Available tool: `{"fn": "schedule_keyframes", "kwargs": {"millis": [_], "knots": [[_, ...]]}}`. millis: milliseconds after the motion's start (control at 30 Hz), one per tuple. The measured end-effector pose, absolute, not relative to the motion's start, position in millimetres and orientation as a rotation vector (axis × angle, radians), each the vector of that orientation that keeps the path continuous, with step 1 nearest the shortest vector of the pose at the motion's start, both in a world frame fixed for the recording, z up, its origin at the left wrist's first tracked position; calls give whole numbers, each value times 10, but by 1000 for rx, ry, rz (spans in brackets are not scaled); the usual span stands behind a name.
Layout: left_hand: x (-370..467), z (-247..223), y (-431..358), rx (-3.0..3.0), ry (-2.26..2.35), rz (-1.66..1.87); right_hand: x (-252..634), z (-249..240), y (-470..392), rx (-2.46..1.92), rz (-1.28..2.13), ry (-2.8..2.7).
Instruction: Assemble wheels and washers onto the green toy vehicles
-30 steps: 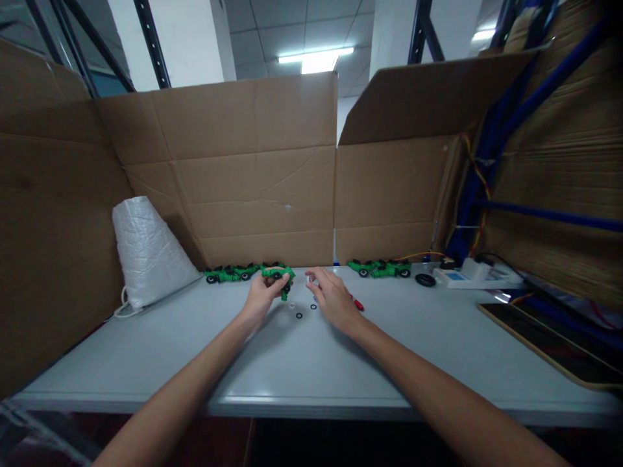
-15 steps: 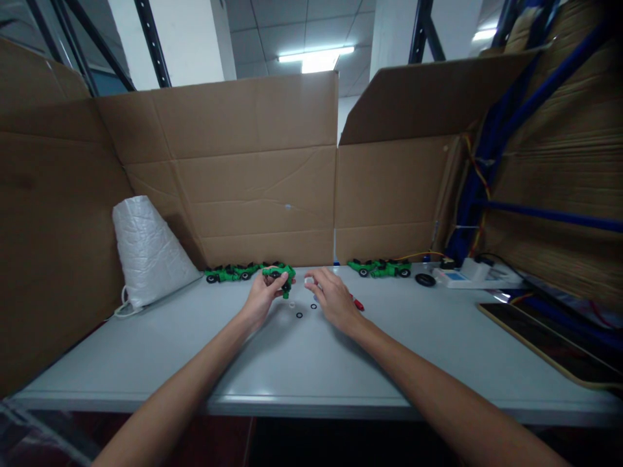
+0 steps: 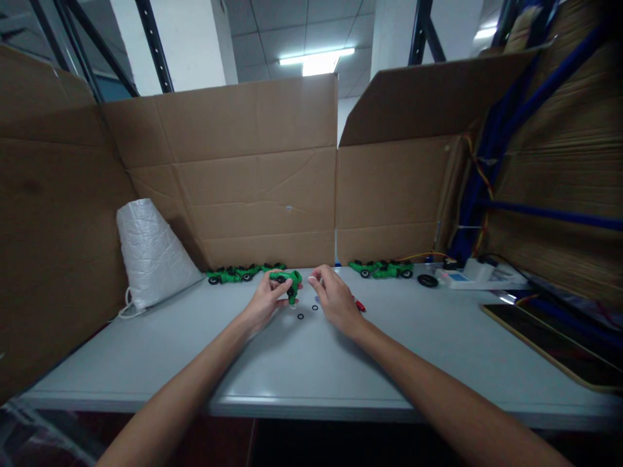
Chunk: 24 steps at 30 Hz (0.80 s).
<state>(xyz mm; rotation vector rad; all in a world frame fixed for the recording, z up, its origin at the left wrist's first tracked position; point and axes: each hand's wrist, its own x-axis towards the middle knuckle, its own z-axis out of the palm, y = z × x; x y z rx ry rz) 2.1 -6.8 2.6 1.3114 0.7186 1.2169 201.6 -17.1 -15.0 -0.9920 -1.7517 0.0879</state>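
My left hand [image 3: 263,302] is closed around a green toy car [image 3: 294,281], tilted with one end pointing down, its near side partly hidden by my thumb. Just to the right, my right hand [image 3: 335,301] pinches a small white piece [image 3: 312,279] between thumb and fingertips; its exact kind is too small to make out. A narrow gap separates the white piece from the car. Below the hands, two small black rings [image 3: 300,316] lie on the white tabletop [image 3: 311,370]. Partly behind my right hand is a red object [image 3: 359,303].
Green toy cars stand along the back at left [image 3: 228,275] and right [image 3: 384,270]. A black ring [image 3: 427,280] and a white power strip [image 3: 487,279] sit back right, with a dark flat panel [image 3: 549,344] nearer. A silvery wrapped bundle [image 3: 156,256] leans at left. Cardboard walls [image 3: 257,188] enclose the table.
My left hand has shifted slightly right and turned the toy car, so more of its green body shows. The right fingertips have closed further over the white piece.
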Motion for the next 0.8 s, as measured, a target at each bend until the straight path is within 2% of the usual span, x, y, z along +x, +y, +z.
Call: {"fn": "schedule_keyframes", "kwargs": {"millis": [800], "knots": [[61,30,-126,1325,727,1138,2027,-84,-232,-937,90,-1810]]}}
